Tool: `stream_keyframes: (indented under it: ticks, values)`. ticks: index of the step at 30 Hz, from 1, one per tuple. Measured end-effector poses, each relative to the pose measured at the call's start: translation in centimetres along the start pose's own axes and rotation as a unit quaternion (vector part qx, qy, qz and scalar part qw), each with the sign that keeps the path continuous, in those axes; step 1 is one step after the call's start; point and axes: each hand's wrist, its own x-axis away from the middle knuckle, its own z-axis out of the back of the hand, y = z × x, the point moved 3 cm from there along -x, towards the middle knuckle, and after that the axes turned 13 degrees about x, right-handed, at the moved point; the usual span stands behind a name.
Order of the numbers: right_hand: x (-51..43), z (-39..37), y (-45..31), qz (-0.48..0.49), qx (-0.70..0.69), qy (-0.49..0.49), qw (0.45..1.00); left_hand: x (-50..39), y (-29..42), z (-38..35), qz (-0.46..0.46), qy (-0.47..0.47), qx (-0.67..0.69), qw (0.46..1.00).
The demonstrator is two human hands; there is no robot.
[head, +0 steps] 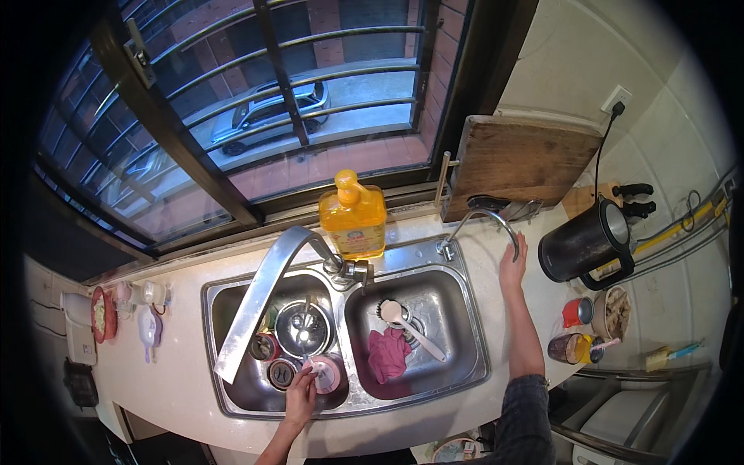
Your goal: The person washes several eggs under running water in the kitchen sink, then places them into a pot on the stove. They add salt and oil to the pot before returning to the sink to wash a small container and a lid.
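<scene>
My left hand [301, 396] is over the left basin of the steel double sink [350, 381], its fingers on a pink round container [325, 374]; whether they grip it I cannot tell. Around it lie a steel bowl [302, 328], a dark round lid or jar [282, 374] and a red can [264, 346]. On the right, my right hand [514, 261] reaches up beside the tip of the thin curved tap [494, 215]; its grip is unclear. The right basin holds a white-handled brush [415, 331] and a pink cloth [388, 355]. The wide main faucet [261, 302] arches over the left basin.
An orange detergent bottle [353, 218] stands behind the sink. Right of it are a wooden cutting board [517, 165], a black electric kettle [584, 244], knives [636, 199], a red cup [578, 313] and a glass mug [565, 347]. A red basket [104, 314] sits at the left.
</scene>
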Motion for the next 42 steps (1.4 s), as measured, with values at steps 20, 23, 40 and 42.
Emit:
stream_keyframes:
  ticks: [20, 23, 40, 42]
  values:
    - [10.5, 2.6, -16.7, 0.039, -0.198, -0.037, 0.979, 2.6, 0.4, 0.5, 0.001, -0.027, -0.004, 1.000]
    - [7.7, -0.2, -22.0, 0.162, -0.179, -0.025, 0.970, 2.8, 0.3, 1.1, -0.002, -0.024, -0.009, 1.000]
    - [20.4, 6.3, -29.4, 0.041, -0.311, -0.138, 0.939, 9.0, -0.8, 6.9, 0.020, 0.120, 0.039, 0.992]
    - [23.3, 8.1, -34.3, 0.113, -0.322, -0.234, 0.911, 9.5, -1.5, 8.5, 0.023, 0.161, 0.048, 0.986]
